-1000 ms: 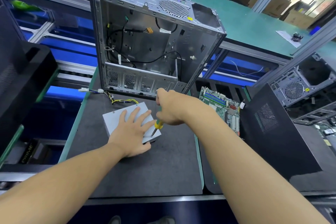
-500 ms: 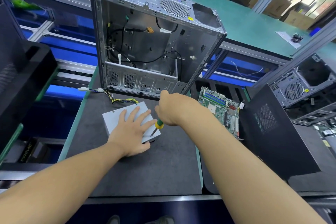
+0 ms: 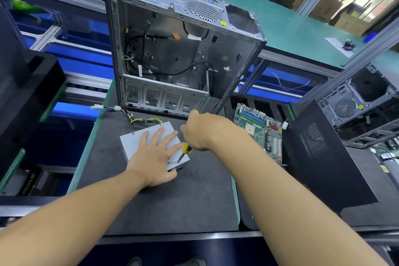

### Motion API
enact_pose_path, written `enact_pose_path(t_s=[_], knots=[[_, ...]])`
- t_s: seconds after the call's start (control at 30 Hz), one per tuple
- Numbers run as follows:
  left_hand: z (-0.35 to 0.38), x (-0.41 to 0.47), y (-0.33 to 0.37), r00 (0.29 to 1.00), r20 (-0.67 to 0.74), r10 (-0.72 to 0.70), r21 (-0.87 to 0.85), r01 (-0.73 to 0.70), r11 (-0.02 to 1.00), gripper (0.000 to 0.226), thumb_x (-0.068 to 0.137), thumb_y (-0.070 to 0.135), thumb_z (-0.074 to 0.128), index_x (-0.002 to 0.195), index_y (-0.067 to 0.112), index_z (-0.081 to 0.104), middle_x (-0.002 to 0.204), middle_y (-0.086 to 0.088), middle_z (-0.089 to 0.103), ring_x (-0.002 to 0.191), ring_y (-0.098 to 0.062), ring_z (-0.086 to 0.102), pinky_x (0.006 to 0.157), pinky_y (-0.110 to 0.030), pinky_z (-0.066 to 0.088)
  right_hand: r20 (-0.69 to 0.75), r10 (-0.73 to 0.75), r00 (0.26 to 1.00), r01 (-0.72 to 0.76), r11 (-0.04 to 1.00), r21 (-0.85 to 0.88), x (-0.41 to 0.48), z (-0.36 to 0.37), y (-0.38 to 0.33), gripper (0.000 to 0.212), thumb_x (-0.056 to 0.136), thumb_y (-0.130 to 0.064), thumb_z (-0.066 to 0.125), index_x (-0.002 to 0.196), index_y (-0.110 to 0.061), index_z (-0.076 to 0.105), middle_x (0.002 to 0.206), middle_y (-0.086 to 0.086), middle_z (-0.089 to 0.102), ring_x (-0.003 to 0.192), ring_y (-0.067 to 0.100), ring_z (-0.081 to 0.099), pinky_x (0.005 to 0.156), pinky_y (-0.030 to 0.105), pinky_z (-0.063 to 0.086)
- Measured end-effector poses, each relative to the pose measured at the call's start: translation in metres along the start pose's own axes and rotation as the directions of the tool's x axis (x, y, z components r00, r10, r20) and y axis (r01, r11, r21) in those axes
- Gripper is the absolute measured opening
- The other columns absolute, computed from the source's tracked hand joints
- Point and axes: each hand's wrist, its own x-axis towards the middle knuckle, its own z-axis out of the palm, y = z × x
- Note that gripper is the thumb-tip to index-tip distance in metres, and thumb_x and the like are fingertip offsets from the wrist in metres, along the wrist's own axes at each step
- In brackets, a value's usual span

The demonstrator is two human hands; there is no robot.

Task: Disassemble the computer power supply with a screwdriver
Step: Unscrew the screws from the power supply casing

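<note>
I'm early in the job, by my reading. The power supply [image 3: 138, 138] is already out of the computer case [image 3: 172, 49] and lies flat on the desk [image 3: 172, 201], toward its far left corner, just in front of the open case, with its cable bundle [image 3: 140, 119] trailing off toward the far left edge. Its grey cover is on and sits flush. I can make out small screws at the cover's two far corners, so those look undone yet. My left hand [image 3: 154, 157] lies flat on the cover, fingers spread, pressing it down. My right hand [image 3: 200, 131] is clenched around the handle of the screwdriver [image 3: 186, 149], whose tip sits at the cover's near right corner. I cannot tell whether that screw has loosened. The motherboard [image 3: 259, 131] lies off the desk's right edge.

Against a second ago, little has moved: the tip stays at the same corner, the left hand has not shifted, and the right fist has turned slightly around the handle
</note>
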Motion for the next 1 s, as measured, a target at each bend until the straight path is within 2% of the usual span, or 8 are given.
enact_pose_path(t_s=[0.07,0.13,0.33,0.4,0.6,0.73,0.83,1.0], knots=[[-0.001,0.0,0.0,1.0,-0.006,-0.005,-0.012,0.005,1.0,0.075,0.081,0.069,0.018,0.151,0.042,0.023,0.164,0.003,0.016,0.152,-0.032,-0.003,0.116,-0.06,-0.002,-0.039,-0.002,0.999,0.004,0.999,0.051,-0.001,0.001,0.001,0.024,0.098,-0.019,0.046,0.117,-0.008,0.038,0.086,0.007,0.048,0.074,0.026,0.052,0.057,0.033,0.035],[-0.002,0.0,0.0,1.0,-0.006,-0.009,-0.017,0.009,1.0,0.075,0.083,0.07,0.016,0.151,0.04,0.027,0.164,0.003,0.017,0.152,-0.032,-0.002,0.116,-0.059,0.0,-0.051,-0.014,0.999,0.018,0.997,0.079,-0.002,0.0,0.002,0.024,0.095,-0.02,0.05,0.113,-0.011,0.037,0.096,0.007,0.045,0.077,0.028,0.053,0.053,0.032,0.033],[-0.01,-0.004,-0.001,0.986,-0.154,0.063,-0.17,-0.09,0.981,0.056,0.083,0.061,0.041,0.132,0.034,0.049,0.145,0.004,0.045,0.139,-0.02,0.033,0.116,-0.054,0.021,-0.066,0.048,0.997,-0.043,0.996,0.079,-0.003,0.003,0.004,0.037,0.099,-0.039,0.041,0.126,-0.016,0.036,0.11,0.011,0.044,0.091,0.034,0.052,0.069,0.038,0.041],[-0.011,-0.004,-0.002,0.986,-0.153,0.061,-0.217,-0.093,0.972,0.048,0.083,0.059,0.043,0.126,0.04,0.05,0.145,0.011,0.041,0.14,-0.015,0.03,0.117,-0.05,0.018,-0.052,0.017,0.999,-0.016,1.0,0.022,-0.001,0.002,0.003,0.033,0.101,-0.03,0.039,0.132,-0.016,0.038,0.107,0.012,0.042,0.095,0.037,0.05,0.073,0.04,0.044],[-0.012,0.001,-0.007,0.992,-0.123,-0.014,-0.411,-0.038,0.911,0.032,0.077,0.064,0.05,0.103,0.047,0.057,0.142,0.029,0.039,0.14,-0.003,0.023,0.116,-0.034,0.005,-0.065,0.02,0.998,-0.013,0.994,0.106,-0.004,-0.002,0.007,0.028,0.093,-0.015,0.052,0.113,-0.006,0.035,0.103,0.014,0.04,0.071,0.031,0.052,0.051,0.033,0.032],[-0.012,0.006,-0.007,0.992,-0.11,-0.061,-0.5,-0.002,0.866,0.026,0.067,0.065,0.06,0.089,0.051,0.058,0.126,0.039,0.038,0.135,0.004,0.025,0.109,-0.022,0.002,-0.08,-0.002,0.997,0.018,0.98,0.199,-0.004,-0.001,0.009,0.042,0.092,-0.023,0.056,0.126,-0.011,0.035,0.128,0.013,0.037,0.092,0.034,0.05,0.066,0.036,0.036],[-0.013,0.009,-0.007,0.994,-0.078,-0.076,-0.541,0.022,0.841,0.019,0.061,0.061,0.066,0.08,0.058,0.06,0.122,0.045,0.035,0.123,0.016,0.019,0.102,-0.016,-0.001,-0.124,0.066,0.99,-0.033,0.968,0.249,-0.001,0.004,0.009,0.043,0.098,-0.044,0.044,0.126,-0.011,0.035,0.119,0.012,0.043,0.099,0.035,0.051,0.071,0.037,0.035],[-0.013,0.013,-0.008,0.996,-0.04,-0.08,-0.559,0.044,0.828,0.021,0.057,0.059,0.068,0.078,0.062,0.064,0.121,0.052,0.029,0.119,0.014,0.019,0.099,-0.013,-0.002,-0.156,0.033,0.987,-0.006,0.984,0.175,0.002,0.006,0.007,0.022,0.098,-0.018,0.048,0.116,-0.006,0.042,0.116,0.017,0.056,0.088,0.034,0.05,0.069,0.035,0.039]])
